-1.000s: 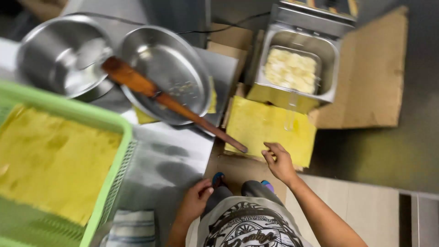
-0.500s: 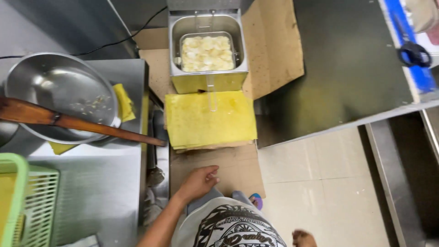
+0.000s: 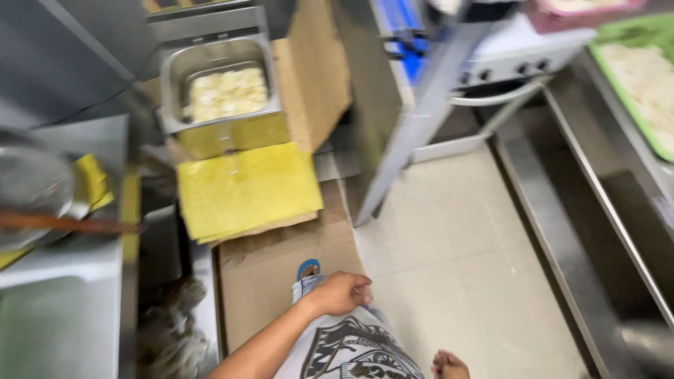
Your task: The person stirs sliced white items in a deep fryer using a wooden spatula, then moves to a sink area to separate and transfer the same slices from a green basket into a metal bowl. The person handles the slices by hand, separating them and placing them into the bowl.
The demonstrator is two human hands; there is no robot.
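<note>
My left hand (image 3: 342, 293) hangs at my waist with its fingers curled and nothing in it. It is over the patterned shirt (image 3: 354, 351) and above a sheet of brown cardboard (image 3: 270, 277) on the floor. My right hand is out of view. Ahead lies a yellow-stained sheet (image 3: 246, 188). Behind it stands a steel fryer tub (image 3: 219, 70) holding pale food pieces. A blue slipper (image 3: 307, 268) shows just beyond my hand, and a bare foot (image 3: 449, 365) is at the bottom edge.
On the steel counter (image 3: 63, 281) at left sit a metal bowl (image 3: 31, 189), a wooden handle (image 3: 70, 224) and a yellow cloth (image 3: 91, 181). A steel table leg (image 3: 414, 133) crosses the tiled floor (image 3: 456, 267). A green tray (image 3: 642, 77) of pale food rests far right.
The view has swung right, from the left counter to the floor and right-hand bench. My right hand has left the view. My left hand stays by my waist.
</note>
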